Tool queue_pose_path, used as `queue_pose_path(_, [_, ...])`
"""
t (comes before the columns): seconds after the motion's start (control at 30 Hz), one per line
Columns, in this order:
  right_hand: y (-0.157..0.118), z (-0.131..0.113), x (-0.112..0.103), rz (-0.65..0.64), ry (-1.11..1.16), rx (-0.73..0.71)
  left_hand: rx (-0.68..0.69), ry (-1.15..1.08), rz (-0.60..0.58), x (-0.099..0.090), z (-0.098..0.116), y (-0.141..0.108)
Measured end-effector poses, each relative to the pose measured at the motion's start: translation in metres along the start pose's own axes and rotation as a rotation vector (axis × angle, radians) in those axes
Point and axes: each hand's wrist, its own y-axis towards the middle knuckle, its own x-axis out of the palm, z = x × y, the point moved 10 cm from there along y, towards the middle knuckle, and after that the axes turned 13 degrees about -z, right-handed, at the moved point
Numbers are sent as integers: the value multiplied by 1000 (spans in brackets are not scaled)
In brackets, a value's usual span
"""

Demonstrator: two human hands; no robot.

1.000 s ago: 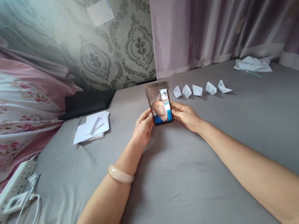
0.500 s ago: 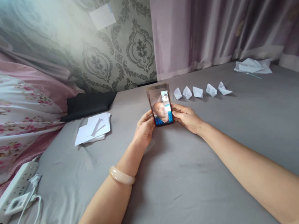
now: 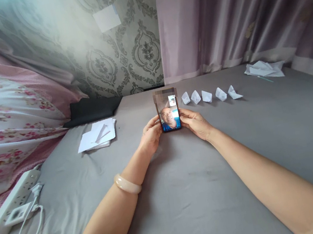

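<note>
A phone (image 3: 169,116) stands upright on the grey cloth, its lit screen facing me with a person on a video call and a small inset picture at the upper right. My left hand (image 3: 152,134) grips its left edge, and a pale bangle sits on that wrist. Against the right edge, my right hand (image 3: 195,124) holds the phone with bent fingers. The fingertips behind the phone are hidden. Just right of it, several folded white paper pieces (image 3: 207,96) stand in a row.
White paper sheets (image 3: 88,140) lie at the left, near a black cloth (image 3: 91,109). More folded paper (image 3: 264,69) is at the far right beside a thin greenish stick. A white power strip (image 3: 25,186) with cables runs along the left edge. Wall and curtains stand behind.
On the phone's screen, the person's head has turned to face forward. Both hands and the phone stay in place.
</note>
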Motion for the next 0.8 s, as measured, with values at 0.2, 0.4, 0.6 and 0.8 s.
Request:
queue_pose_path(0.2, [1,2,-1,-5,1,-6,-7,-9,22,2,1,-2])
queue_pose_path(0.4, [0,1,-1,-2,1,-6,-7,1,24,2,2,-2])
queue_pose_path(0.6, [0,-2,1,-8,-16,-20,-21,1,22,2,1,-2])
queue_pose_path(0.8, [0,0,2,-18,-8,-10,-24,-7,22,4,1,-2])
